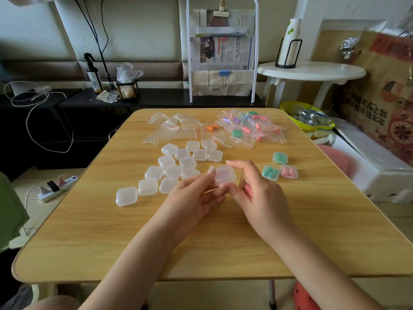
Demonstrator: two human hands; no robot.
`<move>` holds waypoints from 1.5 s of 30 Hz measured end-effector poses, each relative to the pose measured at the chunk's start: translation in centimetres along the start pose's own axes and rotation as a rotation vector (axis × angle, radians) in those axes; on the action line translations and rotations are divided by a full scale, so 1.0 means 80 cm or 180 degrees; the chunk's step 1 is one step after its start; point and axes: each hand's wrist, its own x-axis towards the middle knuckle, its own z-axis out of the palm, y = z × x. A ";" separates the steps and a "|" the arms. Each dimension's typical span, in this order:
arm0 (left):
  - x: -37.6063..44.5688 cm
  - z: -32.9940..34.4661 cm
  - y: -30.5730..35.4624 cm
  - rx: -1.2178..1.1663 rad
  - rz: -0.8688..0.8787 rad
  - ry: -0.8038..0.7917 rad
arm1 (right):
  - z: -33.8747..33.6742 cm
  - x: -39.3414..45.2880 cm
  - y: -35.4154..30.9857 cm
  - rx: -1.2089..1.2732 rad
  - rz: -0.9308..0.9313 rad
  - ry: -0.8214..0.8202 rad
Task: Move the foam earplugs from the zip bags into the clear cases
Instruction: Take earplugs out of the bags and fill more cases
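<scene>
Both forearms reach in from the bottom edge over the table [89, 231]. Left hand [196, 198] and right hand [257, 193] meet above the table's middle, fingers of each curled round one clear case [225, 175] held between them; something pink [247, 190] shows inside the right hand. Empty cases [169, 168] lie clustered left of the hands. Three filled cases [280, 168], two green and one pink, sit to the right. Empty zip bags [172, 128] lie at the far edge, with bags of earplugs [248, 128] just beside them.
</scene>
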 end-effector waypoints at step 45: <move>-0.002 -0.003 -0.004 0.0394 0.0446 0.0124 | 0.001 0.006 0.005 0.1988 0.1487 -0.0067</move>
